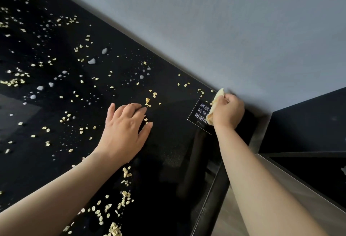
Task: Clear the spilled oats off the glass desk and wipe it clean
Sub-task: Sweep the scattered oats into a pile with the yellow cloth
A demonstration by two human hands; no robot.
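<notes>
Leftward of left hand: oats and water droplets strewn over black glass desk | left hand flat on glass, fingers straight, flakes at fingertips and beside forearm | right hand clenched round yellow cloth, partly covering white-lettered label, close under grey wall | below right forearm: steel ledge

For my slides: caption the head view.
Right hand grips a yellow cloth on the glass desk; left hand lies flat among spilled oats.
</notes>
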